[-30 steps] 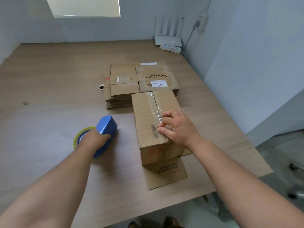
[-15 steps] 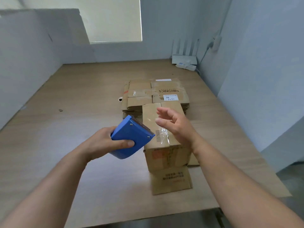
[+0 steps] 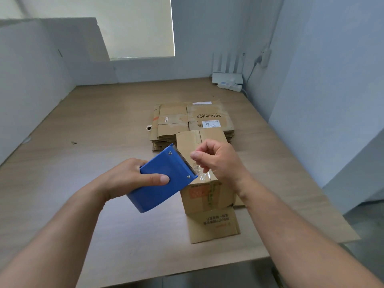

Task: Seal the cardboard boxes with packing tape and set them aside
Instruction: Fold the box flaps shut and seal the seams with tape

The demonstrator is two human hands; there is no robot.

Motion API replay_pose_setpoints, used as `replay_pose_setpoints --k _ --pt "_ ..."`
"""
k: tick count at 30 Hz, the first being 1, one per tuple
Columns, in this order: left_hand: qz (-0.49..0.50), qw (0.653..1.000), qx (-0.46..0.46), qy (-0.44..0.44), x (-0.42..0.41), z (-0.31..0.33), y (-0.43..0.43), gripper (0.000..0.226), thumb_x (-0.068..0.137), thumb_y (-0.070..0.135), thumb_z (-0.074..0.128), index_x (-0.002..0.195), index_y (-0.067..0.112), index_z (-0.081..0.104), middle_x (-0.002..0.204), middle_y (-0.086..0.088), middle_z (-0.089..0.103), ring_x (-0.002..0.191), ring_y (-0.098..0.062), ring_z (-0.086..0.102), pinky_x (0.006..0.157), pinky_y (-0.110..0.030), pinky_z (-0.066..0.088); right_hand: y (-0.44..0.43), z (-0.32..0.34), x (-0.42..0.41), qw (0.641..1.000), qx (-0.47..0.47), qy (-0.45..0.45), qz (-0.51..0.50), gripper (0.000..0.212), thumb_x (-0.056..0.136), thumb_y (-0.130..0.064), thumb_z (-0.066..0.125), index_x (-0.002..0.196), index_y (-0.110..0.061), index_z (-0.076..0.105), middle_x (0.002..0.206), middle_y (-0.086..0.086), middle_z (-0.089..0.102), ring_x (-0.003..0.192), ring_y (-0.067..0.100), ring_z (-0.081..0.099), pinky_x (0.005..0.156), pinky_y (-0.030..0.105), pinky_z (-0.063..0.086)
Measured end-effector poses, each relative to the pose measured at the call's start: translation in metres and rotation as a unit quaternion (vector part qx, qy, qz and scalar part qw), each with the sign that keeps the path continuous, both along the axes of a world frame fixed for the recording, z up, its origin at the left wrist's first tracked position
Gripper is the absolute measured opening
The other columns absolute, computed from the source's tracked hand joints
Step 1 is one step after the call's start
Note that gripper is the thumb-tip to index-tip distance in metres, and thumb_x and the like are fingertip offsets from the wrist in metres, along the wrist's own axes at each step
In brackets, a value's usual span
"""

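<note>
While left hand [image 3: 126, 179] grips one dispenser [image 3: 160, 183], right hand [image 3: 220, 161] pinches tape [image 3: 202, 173].

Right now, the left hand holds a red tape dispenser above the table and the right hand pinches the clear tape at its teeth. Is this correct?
One thing is wrong: the tape dispenser is blue, not red, as the head view shows. The left hand holds it above the table and the right hand pinches the clear tape at its teeth.

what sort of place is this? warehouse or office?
Probably a small office or spare room used for packing, not a warehouse: a wooden table against plain walls, a router in the corner, a stack of flattened boxes.
</note>
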State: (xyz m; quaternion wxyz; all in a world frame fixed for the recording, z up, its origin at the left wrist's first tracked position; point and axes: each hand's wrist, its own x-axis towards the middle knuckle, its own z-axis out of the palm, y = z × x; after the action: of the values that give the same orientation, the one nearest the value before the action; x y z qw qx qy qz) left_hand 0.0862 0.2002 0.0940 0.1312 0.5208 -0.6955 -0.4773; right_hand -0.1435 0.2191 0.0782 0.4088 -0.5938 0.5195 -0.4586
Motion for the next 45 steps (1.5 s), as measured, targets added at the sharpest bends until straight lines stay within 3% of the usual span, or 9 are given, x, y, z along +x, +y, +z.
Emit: replay_pose_setpoints --k 4,9,17,25,30,35,39,42,45 --pt "-0.015 1.0 0.002 -0.012 -0.003 0.005 -0.002 0.098 0.019 0.086 0.069 0.087 0.015 0.067 0.078 0.001 0.073 0.073 -0.02 0.07 0.066 -0.027 0.051 0.009 -0.007 -0.001 0.998 -0.003 0.028 -0.063 0.02 0.089 -0.013 0.064 0.07 -0.013 0.059 0.062 -0.002 0.059 0.05 0.003 0.05 0.054 0.024 0.048" --pt "-0.033 0.997 0.037 -0.066 0.039 0.02 -0.006 0.102 0.02 0.082 0.076 0.09 0.007 0.071 0.087 -0.013 0.074 0.083 -0.034 0.07 0.077 -0.04 0.048 0.03 -0.017 -0.047 0.984 0.02 -0.011 -0.174 0.021 0.09 -0.011 0.063 0.069 -0.009 0.06 0.057 -0.001 0.058 0.044 0.008 0.049 0.047 0.023 0.045" --pt "-0.043 0.977 0.087 -0.19 0.03 0.007 -0.023 0.084 0.033 0.076 0.067 0.086 0.01 0.072 0.079 -0.005 0.075 0.074 -0.023 0.072 0.073 -0.032 0.05 0.036 -0.05 -0.07 0.957 0.116 -0.054 -0.26 0.024 0.089 -0.008 0.061 0.066 -0.006 0.056 0.06 0.005 0.054 0.046 0.015 0.045 0.05 0.029 0.043" --pt "-0.064 0.965 0.119 -0.226 0.011 -0.01 -0.048 0.088 0.03 0.08 0.068 0.088 0.014 0.073 0.08 -0.001 0.075 0.075 -0.02 0.072 0.079 -0.034 0.051 0.032 -0.071 -0.082 0.943 0.162 -0.056 -0.285 0.023 0.089 -0.01 0.06 0.066 -0.008 0.058 0.06 0.003 0.055 0.046 0.014 0.047 0.055 0.033 0.045" --pt "-0.071 0.958 0.159 -0.229 0.003 -0.023 -0.058 0.104 0.013 0.083 0.073 0.09 0.013 0.074 0.084 -0.003 0.076 0.077 -0.022 0.073 0.083 -0.035 0.052 0.023 -0.085 -0.081 0.936 0.208 -0.074 -0.275 0.022 0.089 -0.007 0.059 0.067 -0.006 0.056 0.058 0.004 0.05 0.047 0.014 0.042 0.048 0.03 0.043" --pt "-0.074 0.957 0.199 -0.199 -0.005 -0.04 -0.054 0.108 0.01 0.081 0.074 0.093 0.012 0.073 0.087 -0.006 0.075 0.077 -0.023 0.072 0.073 -0.03 0.05 0.02 -0.098 -0.084 0.904 0.297 -0.193 -0.242 0.021 0.093 -0.017 0.054 0.073 -0.011 0.055 0.053 -0.002 0.041 0.045 0.011 0.034 0.042 0.025 0.039" --pt "-0.07 0.961 0.201 -0.174 -0.008 -0.045 -0.049 0.107 0.01 0.082 0.073 0.091 0.012 0.073 0.085 -0.006 0.075 0.075 -0.022 0.072 0.072 -0.03 0.05 0.023 -0.114 -0.085 0.891 0.364 -0.048 -0.268 0.024 0.093 -0.03 0.057 0.102 -0.008 0.059 0.078 0.004 0.052 0.059 0.016 0.046 0.051 0.028 0.045" --pt "-0.063 0.969 0.185 -0.154 -0.022 -0.054 -0.039 0.106 0.014 0.087 0.069 0.092 0.016 0.073 0.085 -0.002 0.076 0.078 -0.021 0.072 0.077 -0.032 0.053 0.015 -0.099 -0.087 0.886 0.225 0.112 -0.39 0.036 0.096 -0.024 0.049 0.128 -0.007 0.053 0.117 0.01 0.06 0.098 0.026 0.055 0.078 0.033 0.046" --pt "-0.059 0.973 0.182 -0.129 -0.04 -0.062 -0.029 0.104 0.016 0.091 0.066 0.092 0.019 0.072 0.085 0.002 0.075 0.079 -0.02 0.072 0.08 -0.033 0.052 0.004 -0.066 -0.066 0.888 0.12 0.306 -0.323 0.057 0.098 -0.042 0.042 0.139 -0.003 0.039 0.14 0.018 0.044 0.129 0.031 0.038 0.104 0.036 0.029"
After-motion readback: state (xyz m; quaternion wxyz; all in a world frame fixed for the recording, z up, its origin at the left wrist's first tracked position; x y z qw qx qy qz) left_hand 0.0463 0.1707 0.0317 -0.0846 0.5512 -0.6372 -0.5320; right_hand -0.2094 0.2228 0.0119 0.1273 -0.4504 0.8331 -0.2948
